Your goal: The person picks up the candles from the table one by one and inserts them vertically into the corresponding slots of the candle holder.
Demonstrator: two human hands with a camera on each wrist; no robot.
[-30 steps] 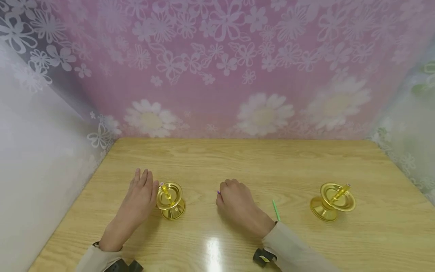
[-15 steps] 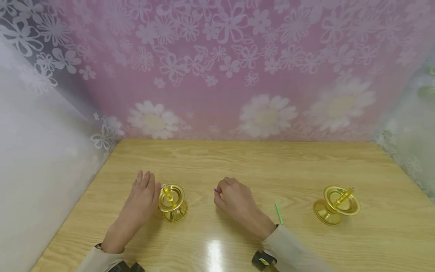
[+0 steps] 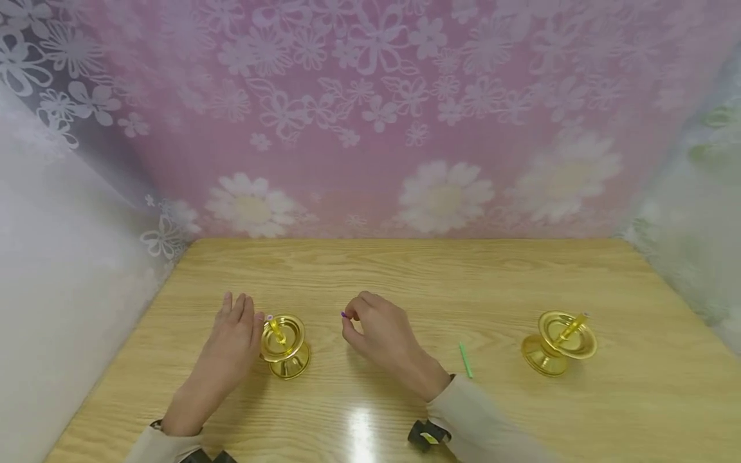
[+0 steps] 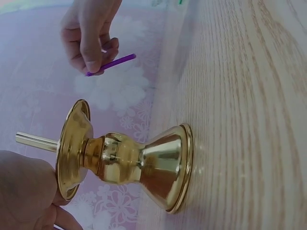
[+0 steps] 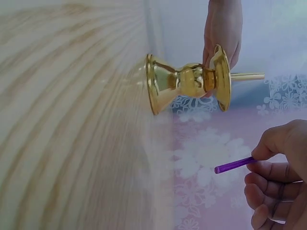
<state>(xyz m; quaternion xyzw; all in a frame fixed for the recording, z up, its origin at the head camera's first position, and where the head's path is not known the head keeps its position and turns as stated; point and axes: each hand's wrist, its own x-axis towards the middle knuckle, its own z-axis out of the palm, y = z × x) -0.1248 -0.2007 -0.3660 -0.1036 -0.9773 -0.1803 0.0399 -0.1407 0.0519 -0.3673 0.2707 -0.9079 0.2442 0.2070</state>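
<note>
The right hand (image 3: 382, 334) pinches a purple stick (image 5: 235, 165) near its upper end between thumb and fingertips, above the middle of the table (image 3: 405, 270). The stick leans a little, its free end pointing down and clear of the wood.

The left hand (image 3: 217, 350) grasps nothing: its fingers lie straight beside the dish of a gold stand (image 4: 117, 158), seemingly touching its rim. That stand is upright in the left part of the table, well in from the left edge, with a slim post (image 5: 248, 76) rising from its dish.

A green stick (image 3: 466, 360) lies flat right of the middle, well short of the far edge; beyond it, toward the right edge, is a second stand (image 3: 558, 344).

Holding so thin a stick well probably calls for a light, fingertip pinch — too hard a squeeze could make it roll or swing. Carrying it clear of rim and post looks wise. The left hand does best as a quiet brace — flat and gentle, since a push at the wide dish might tip the stand.
</note>
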